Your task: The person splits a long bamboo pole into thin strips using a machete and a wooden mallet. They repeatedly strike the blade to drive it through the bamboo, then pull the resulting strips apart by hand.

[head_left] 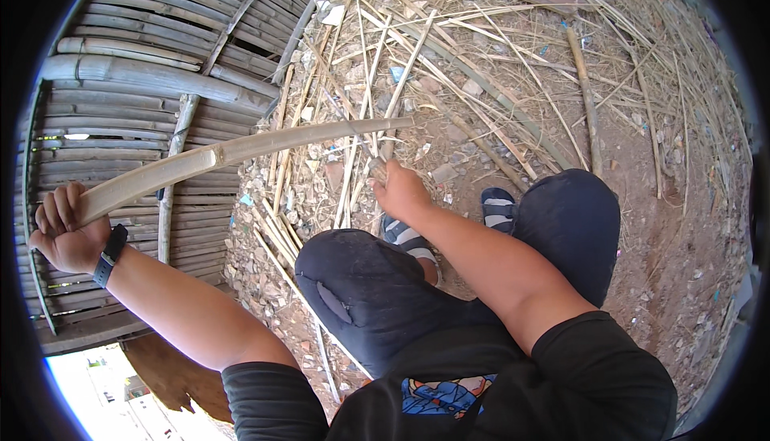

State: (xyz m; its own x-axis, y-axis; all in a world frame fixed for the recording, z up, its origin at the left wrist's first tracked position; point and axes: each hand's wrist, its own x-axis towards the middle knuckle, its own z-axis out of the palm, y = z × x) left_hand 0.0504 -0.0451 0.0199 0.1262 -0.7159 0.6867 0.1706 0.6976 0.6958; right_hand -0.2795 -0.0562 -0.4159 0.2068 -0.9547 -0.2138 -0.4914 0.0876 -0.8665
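My left hand (62, 228) is closed around the near end of a long pale split bamboo strip (241, 150), which arcs rightward over the ground to about the picture's middle. A black band sits on that wrist. My right hand (399, 188) reaches down in front of my knees, its fingers closed on something dark that stands up from the ground (385, 156); what it is I cannot make out. My knees in dark trousers (361, 288) and striped sandals (497, 208) are below.
A wall of grey bamboo slats (136, 80) fills the left. Loose bamboo strips and sticks (449, 80), straw, stones and litter cover the brown dirt ahead. A thicker cane (585, 100) lies at the right. Bare dirt (682, 232) lies to the right of my knee.
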